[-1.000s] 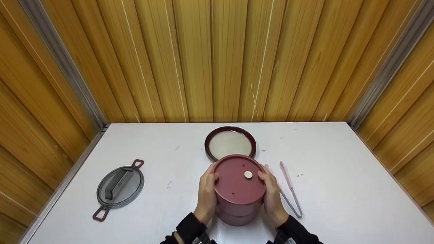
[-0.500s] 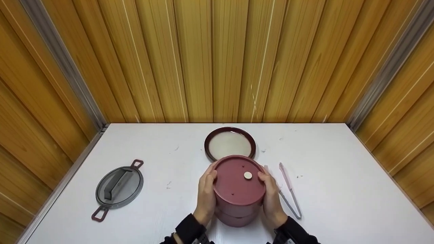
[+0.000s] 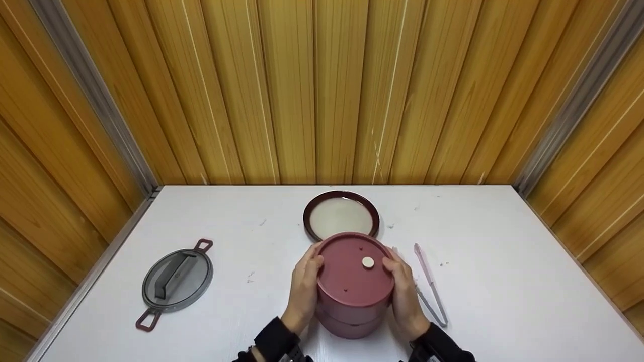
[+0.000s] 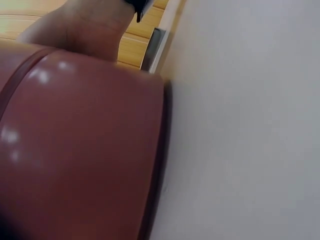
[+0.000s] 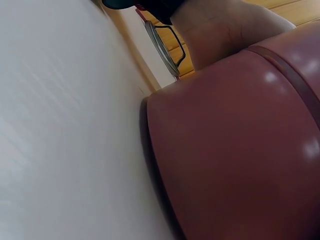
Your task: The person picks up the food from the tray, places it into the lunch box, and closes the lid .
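A dusty-red round lidded container (image 3: 352,314), made of two stacked tiers, stands upright at the near middle of the table. Its flat lid carries a small white round knob (image 3: 368,262). From the left side my left hand (image 3: 302,289) grips the upper tier, thumb at the lid's rim. My right hand (image 3: 406,294) grips it from the opposite side in the same way. Both wrist views show the container wall (image 4: 85,145) close up, its base at the white tabletop with a dark line under it. Most fingers are hidden behind the container.
A cream plate with a brown rim (image 3: 342,216) lies just behind the container. Beside my right hand are tongs (image 3: 436,296) with pale pink tips, partly hidden. A grey lid with red side handles (image 3: 177,279) lies on the left. Wood-patterned panels (image 3: 332,90) enclose the table.
The head view has tilted slightly, so everything sits a little lower in it. Both hands keep the same hold on the container, which stays in place.
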`<state>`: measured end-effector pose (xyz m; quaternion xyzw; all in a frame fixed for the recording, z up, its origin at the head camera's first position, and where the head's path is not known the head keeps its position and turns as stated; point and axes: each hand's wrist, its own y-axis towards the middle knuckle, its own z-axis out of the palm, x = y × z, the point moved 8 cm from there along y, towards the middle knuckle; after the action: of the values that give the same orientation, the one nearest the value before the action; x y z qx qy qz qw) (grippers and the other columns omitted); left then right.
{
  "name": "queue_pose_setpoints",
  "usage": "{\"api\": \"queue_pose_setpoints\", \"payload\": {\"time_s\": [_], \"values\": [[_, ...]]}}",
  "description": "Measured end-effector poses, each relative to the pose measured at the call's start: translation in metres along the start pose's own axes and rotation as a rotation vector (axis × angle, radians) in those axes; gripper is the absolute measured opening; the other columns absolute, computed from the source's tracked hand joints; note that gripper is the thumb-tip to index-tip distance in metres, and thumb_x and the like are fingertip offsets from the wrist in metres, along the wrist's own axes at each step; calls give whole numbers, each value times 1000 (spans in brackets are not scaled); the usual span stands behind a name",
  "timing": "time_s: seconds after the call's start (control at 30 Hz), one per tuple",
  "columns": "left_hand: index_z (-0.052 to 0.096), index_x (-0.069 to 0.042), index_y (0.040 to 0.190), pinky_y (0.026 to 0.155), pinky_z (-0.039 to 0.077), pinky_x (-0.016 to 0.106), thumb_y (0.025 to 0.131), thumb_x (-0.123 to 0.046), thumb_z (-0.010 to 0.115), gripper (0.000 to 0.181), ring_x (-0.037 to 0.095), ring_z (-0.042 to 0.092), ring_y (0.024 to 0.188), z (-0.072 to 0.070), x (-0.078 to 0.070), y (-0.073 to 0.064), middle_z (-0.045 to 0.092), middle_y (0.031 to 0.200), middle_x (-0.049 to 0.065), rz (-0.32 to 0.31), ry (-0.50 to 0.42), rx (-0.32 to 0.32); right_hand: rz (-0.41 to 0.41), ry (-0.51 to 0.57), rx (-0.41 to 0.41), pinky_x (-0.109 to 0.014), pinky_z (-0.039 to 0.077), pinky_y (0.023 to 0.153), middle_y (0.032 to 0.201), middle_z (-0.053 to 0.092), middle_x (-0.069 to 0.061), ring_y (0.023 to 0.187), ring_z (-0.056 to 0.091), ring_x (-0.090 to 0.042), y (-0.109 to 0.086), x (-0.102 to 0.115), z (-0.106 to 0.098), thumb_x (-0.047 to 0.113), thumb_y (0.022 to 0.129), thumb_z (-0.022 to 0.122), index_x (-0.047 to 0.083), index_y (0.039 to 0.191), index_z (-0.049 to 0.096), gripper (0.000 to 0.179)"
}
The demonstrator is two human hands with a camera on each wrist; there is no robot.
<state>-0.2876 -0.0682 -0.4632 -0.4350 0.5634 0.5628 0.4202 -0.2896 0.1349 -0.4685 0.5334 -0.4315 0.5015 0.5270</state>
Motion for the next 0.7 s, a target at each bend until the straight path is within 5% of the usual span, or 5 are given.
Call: {"api": "queue_pose_setpoints", "payload": {"time_s": [0.17,0.3,0.43,0.53,0.7], "values": [[80,-15,128,99,56,29,113,-27,51,34,13,73,105,-20,-11,11,82,118,5,9,174,26,-21,-52,-1,-21,39,121,163,57,-17,151,51,-14,2,2,-3,26,112,33,2,163,50,58],[82,-11,115,92,60,38,114,-22,47,37,15,74,96,-38,-17,22,83,107,8,13,365,131,-37,-50,12,-18,45,115,152,65,-13,140,59,-7,4,4,-3,22,111,36,3,157,57,54],[80,-7,111,79,59,40,98,-10,66,19,20,71,88,-52,-13,23,80,99,11,-43,644,318,-36,-19,27,-19,48,115,149,66,-13,140,61,-10,6,5,-4,21,111,39,2,155,58,51],[78,-6,114,80,60,45,87,-8,83,28,24,69,91,-57,-3,16,77,101,12,-136,769,469,-39,-24,25,-19,48,115,149,66,-14,140,61,-11,7,6,-5,20,111,39,2,155,59,51],[78,-10,110,83,58,51,71,-12,99,43,25,64,93,-57,4,8,71,103,10,-187,884,560,-37,-36,34,-18,46,116,150,66,-15,141,60,-10,8,6,-6,20,111,40,2,154,59,51]]}}
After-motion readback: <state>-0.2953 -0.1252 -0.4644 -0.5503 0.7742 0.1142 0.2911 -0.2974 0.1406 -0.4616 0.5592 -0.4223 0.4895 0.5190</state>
